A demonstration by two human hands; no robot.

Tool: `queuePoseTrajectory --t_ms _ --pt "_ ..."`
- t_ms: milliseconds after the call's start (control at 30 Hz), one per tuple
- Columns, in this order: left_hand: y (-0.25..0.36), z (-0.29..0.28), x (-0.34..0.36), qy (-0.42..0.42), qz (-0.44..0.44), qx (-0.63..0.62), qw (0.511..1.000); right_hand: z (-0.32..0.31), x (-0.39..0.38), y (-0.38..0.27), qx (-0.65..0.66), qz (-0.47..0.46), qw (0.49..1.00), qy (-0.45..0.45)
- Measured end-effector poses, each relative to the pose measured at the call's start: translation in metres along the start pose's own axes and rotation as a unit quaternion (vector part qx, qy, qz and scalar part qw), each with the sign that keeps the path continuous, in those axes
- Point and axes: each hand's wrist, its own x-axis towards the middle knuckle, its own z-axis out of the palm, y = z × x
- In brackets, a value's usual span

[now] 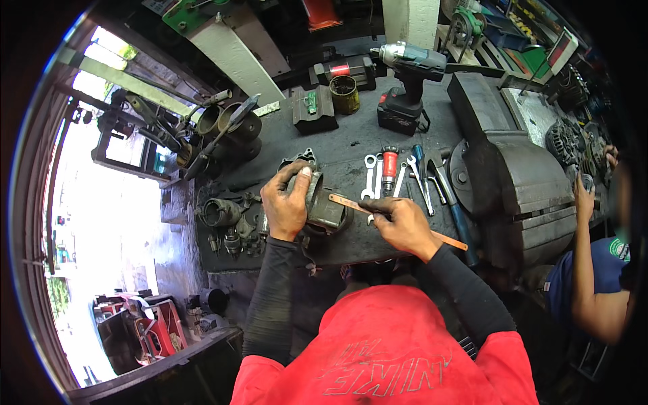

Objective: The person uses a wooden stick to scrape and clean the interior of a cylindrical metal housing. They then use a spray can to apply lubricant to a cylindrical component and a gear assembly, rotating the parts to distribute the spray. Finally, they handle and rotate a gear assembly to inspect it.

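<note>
My left hand [287,202] is closed on the rim of a round metal motor housing [327,212], tilted up at the bench's front edge. A thin orange hacksaw blade [450,241], with a hole at its tip, is pinched in my right hand [403,226]. Its tip lies at the housing's side; whether it touches, I cannot tell. Behind the housing shows part of a grey metal casting [304,157], mostly covered by my left hand. Left of that hand lie a cylindrical metal part [219,212] and a small gear shaft [233,241].
Wrenches [369,177], a red-handled tool [389,165] and pliers [442,179] lie right of the housing. Beyond stand a cordless impact wrench [405,88] and a yellowish can [345,96]. A large vise [533,189] stands right; past it, a co-worker's hand [584,197] holds a part.
</note>
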Motion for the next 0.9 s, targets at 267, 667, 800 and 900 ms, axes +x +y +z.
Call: queuePoseTrajectory --t_ms 267,667,800,900 --pt "0.0 0.0 -0.002 0.002 0.0 -0.008 1.0 -0.023 -0.011 -0.007 0.0 0.027 0.999 -0.036" --pt "0.004 -0.001 0.001 0.004 0.001 0.002 1.0 0.014 -0.013 0.0 0.052 -0.013 0.997 0.05" --pt "0.006 -0.002 -0.002 0.006 0.006 0.004 1.0 0.023 -0.02 -0.001 0.023 -0.005 0.998 0.059" --pt "0.006 -0.002 -0.002 0.009 0.018 0.01 1.0 0.022 -0.019 -0.003 0.037 0.005 0.995 0.088"
